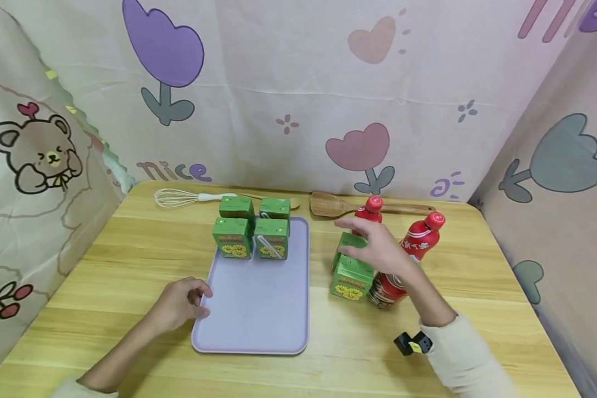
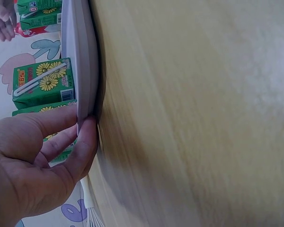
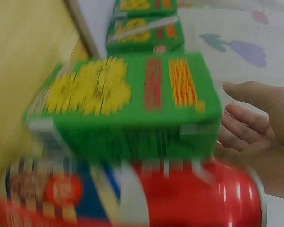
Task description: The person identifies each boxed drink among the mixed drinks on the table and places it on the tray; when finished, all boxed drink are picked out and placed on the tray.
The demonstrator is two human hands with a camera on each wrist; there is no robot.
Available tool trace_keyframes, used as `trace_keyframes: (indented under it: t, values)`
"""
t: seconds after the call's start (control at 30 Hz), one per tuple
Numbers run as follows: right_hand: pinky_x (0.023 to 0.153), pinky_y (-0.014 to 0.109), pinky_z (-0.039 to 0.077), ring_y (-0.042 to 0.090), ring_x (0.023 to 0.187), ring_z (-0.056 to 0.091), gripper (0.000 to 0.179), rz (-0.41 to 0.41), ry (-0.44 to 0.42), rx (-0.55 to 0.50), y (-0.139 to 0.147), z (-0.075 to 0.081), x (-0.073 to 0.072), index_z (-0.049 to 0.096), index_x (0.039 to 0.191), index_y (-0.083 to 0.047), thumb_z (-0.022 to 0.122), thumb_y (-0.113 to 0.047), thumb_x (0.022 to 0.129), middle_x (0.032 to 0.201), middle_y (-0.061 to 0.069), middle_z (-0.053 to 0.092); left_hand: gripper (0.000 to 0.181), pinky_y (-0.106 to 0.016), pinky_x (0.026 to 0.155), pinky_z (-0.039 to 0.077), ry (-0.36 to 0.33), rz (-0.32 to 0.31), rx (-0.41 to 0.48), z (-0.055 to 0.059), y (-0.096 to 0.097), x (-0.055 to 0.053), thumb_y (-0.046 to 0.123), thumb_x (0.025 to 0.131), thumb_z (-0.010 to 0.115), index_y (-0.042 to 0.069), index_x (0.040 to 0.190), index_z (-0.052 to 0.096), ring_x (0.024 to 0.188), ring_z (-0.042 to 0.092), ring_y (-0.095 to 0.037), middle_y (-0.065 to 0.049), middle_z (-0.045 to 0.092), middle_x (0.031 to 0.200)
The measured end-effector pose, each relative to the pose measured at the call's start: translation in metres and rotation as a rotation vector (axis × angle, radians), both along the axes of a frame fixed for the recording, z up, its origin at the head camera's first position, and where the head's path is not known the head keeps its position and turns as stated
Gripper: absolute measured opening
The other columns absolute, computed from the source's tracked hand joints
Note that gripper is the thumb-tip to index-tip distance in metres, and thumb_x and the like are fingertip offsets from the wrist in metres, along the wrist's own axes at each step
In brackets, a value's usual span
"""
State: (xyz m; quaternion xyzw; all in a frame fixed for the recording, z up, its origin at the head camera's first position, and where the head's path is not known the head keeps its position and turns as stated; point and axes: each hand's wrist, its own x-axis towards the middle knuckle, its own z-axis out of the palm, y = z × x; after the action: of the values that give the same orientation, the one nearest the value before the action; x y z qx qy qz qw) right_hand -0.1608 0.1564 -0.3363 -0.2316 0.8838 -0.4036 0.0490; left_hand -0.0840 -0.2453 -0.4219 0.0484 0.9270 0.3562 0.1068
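Note:
My left hand (image 1: pixel 176 304) pinches the left rim of a pale purple tray (image 1: pixel 263 309); in the left wrist view the fingers and thumb meet at its edge. Several green drink cartons (image 1: pixel 272 246) with yellow flowers stand in two rows at the tray's far end. To the right of the tray, my right hand (image 1: pixel 380 249) hovers over two more green cartons (image 1: pixel 352 283), one behind the other, its thumb and fingers spread apart. The right wrist view shows the nearer carton (image 3: pixel 132 90) beside the open palm, with nothing in its grasp.
A red can (image 1: pixel 385 290) stands close against the nearer carton. Two red-capped bottles (image 1: pixel 423 235) are behind it, one partly hidden by my right hand. A whisk (image 1: pixel 179 198) and a wooden spatula (image 1: pixel 328 204) lie along the table's back edge, before a printed cloth.

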Motion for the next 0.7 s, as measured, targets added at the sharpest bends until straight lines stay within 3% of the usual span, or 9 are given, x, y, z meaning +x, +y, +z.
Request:
trace_keyframes:
  t: [0.33, 0.7]
  values:
    - [0.098, 0.051, 0.046, 0.032, 0.117, 0.057, 0.052, 0.012, -0.104, 0.194, 0.028, -0.005, -0.012, 0.057, 0.129, -0.009, 0.073, -0.01, 0.081, 0.128, 0.013, 0.061, 0.028, -0.02, 0.056, 0.045, -0.001, -0.004, -0.003, -0.002, -0.001, -0.001, -0.002, 0.066, 0.078, 0.006, 0.09, 0.065, 0.069, 0.049, -0.011, -0.003, 0.055, 0.077]
    - [0.099, 0.049, 0.045, 0.032, 0.118, 0.056, 0.054, 0.102, -0.137, 0.137, 0.042, -0.016, -0.021, 0.055, 0.131, -0.007, 0.072, -0.006, 0.079, 0.131, 0.015, 0.058, 0.03, -0.02, 0.056, 0.045, -0.008, 0.001, 0.005, 0.001, 0.0, 0.0, -0.001, 0.065, 0.079, 0.005, 0.091, 0.065, 0.07, 0.05, -0.012, -0.004, 0.056, 0.078]
